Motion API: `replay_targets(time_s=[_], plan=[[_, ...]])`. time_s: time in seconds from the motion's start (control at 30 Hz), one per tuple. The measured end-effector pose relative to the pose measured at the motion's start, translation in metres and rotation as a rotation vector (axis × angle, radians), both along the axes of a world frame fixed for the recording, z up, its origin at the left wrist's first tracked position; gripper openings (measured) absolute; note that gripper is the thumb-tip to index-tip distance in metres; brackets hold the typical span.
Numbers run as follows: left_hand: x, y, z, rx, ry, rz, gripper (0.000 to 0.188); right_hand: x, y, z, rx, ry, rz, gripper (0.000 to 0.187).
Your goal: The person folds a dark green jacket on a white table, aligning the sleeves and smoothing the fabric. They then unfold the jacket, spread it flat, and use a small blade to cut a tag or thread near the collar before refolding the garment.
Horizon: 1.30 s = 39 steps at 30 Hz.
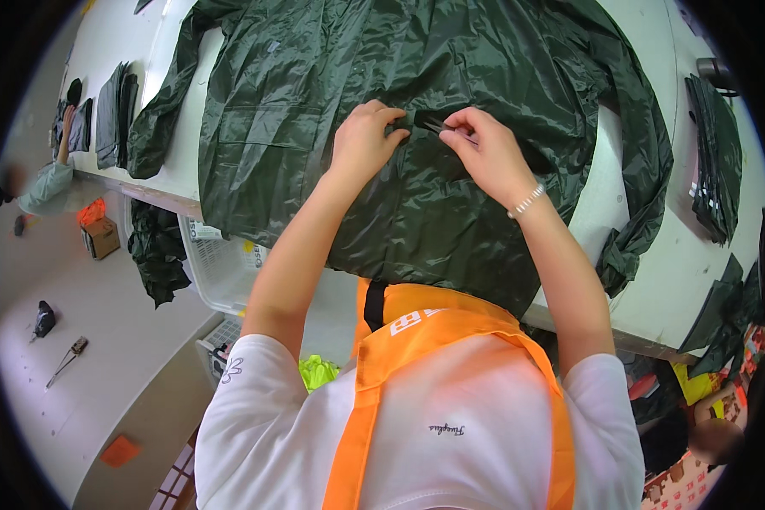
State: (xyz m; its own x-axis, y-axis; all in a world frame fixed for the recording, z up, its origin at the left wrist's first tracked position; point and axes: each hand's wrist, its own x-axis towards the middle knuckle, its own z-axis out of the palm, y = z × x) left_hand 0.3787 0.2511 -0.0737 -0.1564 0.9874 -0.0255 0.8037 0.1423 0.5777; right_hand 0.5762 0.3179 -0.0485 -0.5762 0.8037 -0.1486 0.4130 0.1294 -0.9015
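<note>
Dark green glossy nylon raincoat [416, 127] lies spread on white worktable [654, 280]. Left hand [361, 140] and right hand [484, 153] pinch its centre front, fingers closed on fabric. Left of raincoat: folded dark garment stack [115, 115]; below-left, white plastic basket [221, 272], small brown cardboard box [102, 236].

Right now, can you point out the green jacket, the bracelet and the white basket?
Jacket [416, 212]: head view, on the front panel below the hands.
Bracelet [527, 201]: head view, on the beads at the right wrist.
Basket [221, 272]: head view, on its mesh wall under the table edge.
</note>
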Motion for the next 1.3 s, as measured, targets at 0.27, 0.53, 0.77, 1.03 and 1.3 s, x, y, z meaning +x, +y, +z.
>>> replay_targets(time_s=[0.27, 0.53, 0.77, 1.03, 1.3], plan=[[0.002, 0.008, -0.006, 0.023, 0.018, -0.015, 0.011, 0.005, 0.034, 0.000, 0.265, -0.202, 0.088, 0.019], [0.002, 0.011, -0.009, 0.078, -0.036, 0.001, 0.007, -0.026, 0.002, -0.021, 0.618, -0.441, 0.245, 0.017], [-0.001, 0.009, -0.010, 0.064, -0.065, 0.020, 0.008, -0.032, 0.005, -0.005, 0.583, -0.474, 0.277, 0.014], [-0.003, 0.011, -0.011, 0.045, -0.065, 0.020, 0.009, -0.047, 0.007, -0.012, 0.653, -0.585, 0.317, 0.014], [0.000, 0.007, -0.008, 0.055, -0.081, 0.041, 0.011, -0.063, 0.011, 0.006, 0.623, -0.704, 0.464, 0.010]])
